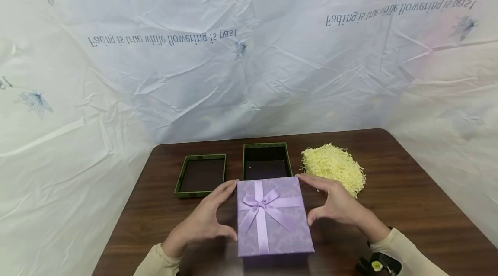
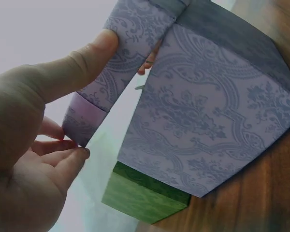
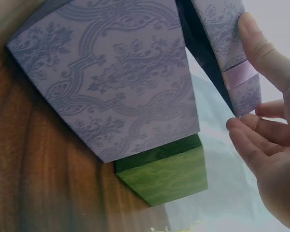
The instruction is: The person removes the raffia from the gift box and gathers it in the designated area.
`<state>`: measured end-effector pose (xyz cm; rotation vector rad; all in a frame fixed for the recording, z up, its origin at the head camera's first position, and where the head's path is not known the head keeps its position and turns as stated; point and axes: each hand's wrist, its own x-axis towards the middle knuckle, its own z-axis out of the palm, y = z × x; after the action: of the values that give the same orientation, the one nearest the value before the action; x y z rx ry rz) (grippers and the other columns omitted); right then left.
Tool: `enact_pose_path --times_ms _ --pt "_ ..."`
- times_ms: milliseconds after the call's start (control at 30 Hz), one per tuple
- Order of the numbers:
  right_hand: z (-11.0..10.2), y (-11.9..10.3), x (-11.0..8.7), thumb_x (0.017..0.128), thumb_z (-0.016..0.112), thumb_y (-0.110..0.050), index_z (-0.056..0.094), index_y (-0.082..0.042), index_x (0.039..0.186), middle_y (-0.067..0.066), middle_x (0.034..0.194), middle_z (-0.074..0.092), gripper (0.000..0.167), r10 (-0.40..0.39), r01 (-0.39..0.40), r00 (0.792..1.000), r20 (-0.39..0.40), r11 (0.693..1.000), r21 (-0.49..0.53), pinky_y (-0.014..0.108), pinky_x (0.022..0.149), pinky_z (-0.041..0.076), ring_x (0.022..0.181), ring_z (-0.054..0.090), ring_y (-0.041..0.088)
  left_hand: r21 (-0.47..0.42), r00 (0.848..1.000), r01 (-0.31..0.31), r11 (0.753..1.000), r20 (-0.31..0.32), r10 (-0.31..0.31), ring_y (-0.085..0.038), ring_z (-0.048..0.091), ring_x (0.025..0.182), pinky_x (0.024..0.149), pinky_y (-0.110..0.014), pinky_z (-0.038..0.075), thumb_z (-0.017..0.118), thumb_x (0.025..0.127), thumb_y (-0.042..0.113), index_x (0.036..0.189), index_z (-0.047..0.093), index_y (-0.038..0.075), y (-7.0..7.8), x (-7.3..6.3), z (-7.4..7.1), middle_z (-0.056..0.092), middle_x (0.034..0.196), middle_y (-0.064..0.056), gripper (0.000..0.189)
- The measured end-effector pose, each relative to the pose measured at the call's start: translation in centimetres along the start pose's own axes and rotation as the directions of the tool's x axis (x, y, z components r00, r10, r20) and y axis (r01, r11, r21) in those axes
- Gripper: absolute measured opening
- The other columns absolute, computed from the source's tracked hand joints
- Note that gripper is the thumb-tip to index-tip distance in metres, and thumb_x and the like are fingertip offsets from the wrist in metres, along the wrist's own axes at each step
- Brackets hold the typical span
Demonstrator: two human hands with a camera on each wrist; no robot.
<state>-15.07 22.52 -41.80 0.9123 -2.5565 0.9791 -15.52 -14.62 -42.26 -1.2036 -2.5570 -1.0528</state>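
Purple lid point(image 1: 278, 222), lower centre of the frame, is gripped between spread thumbs and fingers of left hand point(image 1: 208, 219) and right hand point(image 1: 337, 203); matched movement should prevent jamming.

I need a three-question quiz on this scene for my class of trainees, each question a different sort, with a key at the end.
1. Short answer: Which hand or hands grip the purple lid?
2. True or false: A gap shows between the lid and the purple box.
3. Fill in the blank: In the head view, the yellow shreds lie to the ____ of the open green box.

Key:
1. Both: the left hand and the right hand, one at each side.
2. True; both wrist views show it.
3. Right.
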Motion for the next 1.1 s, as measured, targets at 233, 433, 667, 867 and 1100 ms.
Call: enact_pose_path --times_ms 233,433,667,867,1100 --pt "-0.4 0.0 0.7 0.043 0.091 -0.040 0.049 -0.013 0.145 0.013 0.136 0.056 0.113 -0.077 0.078 0.996 -0.038 0.997 0.012 0.046 0.090 0.055 0.108 0.062 0.019 -0.118 0.997 -0.061 0.991 -0.042 0.057 -0.027 0.035 0.138 0.108 -0.037 0.045 0.093 0.057 0.034 0.155 0.024 0.008 0.1 0.4 -0.5 0.030 0.152 -0.017 0.123" --pt "-0.8 -0.3 1.3 0.048 0.092 -0.032 0.045 -0.008 0.146 0.002 0.124 0.056 0.112 -0.135 0.140 0.989 -0.053 0.986 0.093 0.019 0.085 0.053 0.092 0.062 0.012 -0.185 0.997 -0.059 0.981 -0.060 0.049 -0.024 0.038 0.134 0.100 -0.047 0.049 0.094 0.057 0.020 0.156 0.022 0.007 0.3 0.6 -0.7 0.028 0.148 -0.015 0.123" --pt "-1.2 -0.8 1.6 0.055 0.090 -0.012 0.038 0.007 0.146 0.009 0.116 0.058 0.107 -0.172 0.176 0.984 -0.039 0.931 0.319 0.027 0.078 0.059 0.088 0.063 0.016 -0.277 0.989 -0.135 0.951 -0.103 0.110 -0.022 0.056 0.113 0.091 -0.034 0.056 0.093 0.058 0.008 0.154 0.020 -0.002 0.7 0.9 -0.9 0.034 0.138 -0.017 0.121" --pt "-1.1 -0.9 1.8 0.060 0.086 0.007 0.033 0.014 0.144 0.017 0.120 0.055 0.100 -0.178 0.188 0.982 -0.068 0.859 0.476 0.030 0.080 0.060 0.095 0.064 0.017 -0.384 0.975 -0.210 0.899 -0.149 0.164 -0.024 0.050 0.110 0.081 -0.031 0.059 0.088 0.064 0.000 0.151 0.021 -0.010 0.6 1.2 -1.2 0.030 0.140 -0.024 0.110" --pt "-0.9 -0.8 2.0 0.059 0.083 0.015 0.035 0.016 0.142 0.014 0.119 0.057 0.096 -0.160 0.186 0.983 -0.094 0.816 0.547 0.033 0.079 0.060 0.099 0.064 0.015 -0.437 0.970 -0.227 0.871 -0.180 0.162 -0.020 0.051 0.110 0.081 -0.031 0.059 0.086 0.064 -0.004 0.149 0.026 -0.011 0.3 1.2 -1.2 0.031 0.141 -0.025 0.104"
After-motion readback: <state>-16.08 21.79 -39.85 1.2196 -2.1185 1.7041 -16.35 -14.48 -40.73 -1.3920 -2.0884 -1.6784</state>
